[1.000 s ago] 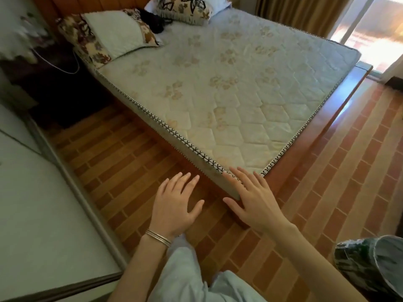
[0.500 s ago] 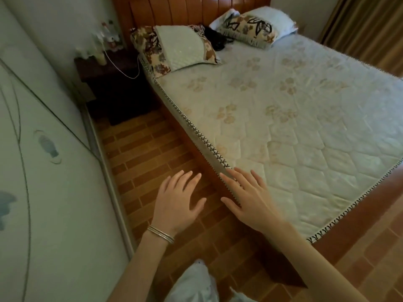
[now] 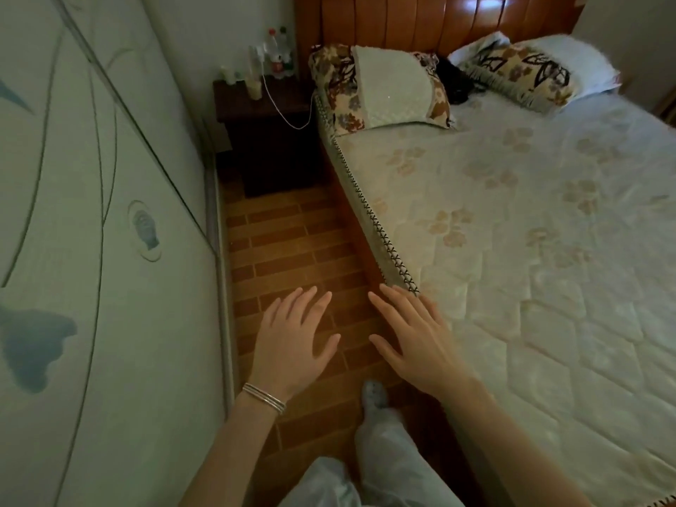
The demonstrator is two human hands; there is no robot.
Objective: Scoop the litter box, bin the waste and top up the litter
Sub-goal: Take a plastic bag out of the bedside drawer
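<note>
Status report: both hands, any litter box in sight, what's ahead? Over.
Left hand, right hand open, empty. No litter box, scoop or bin in view. Floor strip between wardrobe and bed; nightstand at far end.

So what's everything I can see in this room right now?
mattress: one, pale quilted, right
headboard: one, reddish wood, top
pillows: two floral, one white, by headboard
nightstand: one, dark, beside mattress
bottles: several, clear, on nightstand
cable: one, white, hanging off nightstand
wardrobe: one, pale green, left
floor: brown brick pattern, centre
bangles: silver, left wrist
trousers: pale, bottom centre
left hand: open, empty, over floor
right hand: open, empty, at mattress edge
</note>
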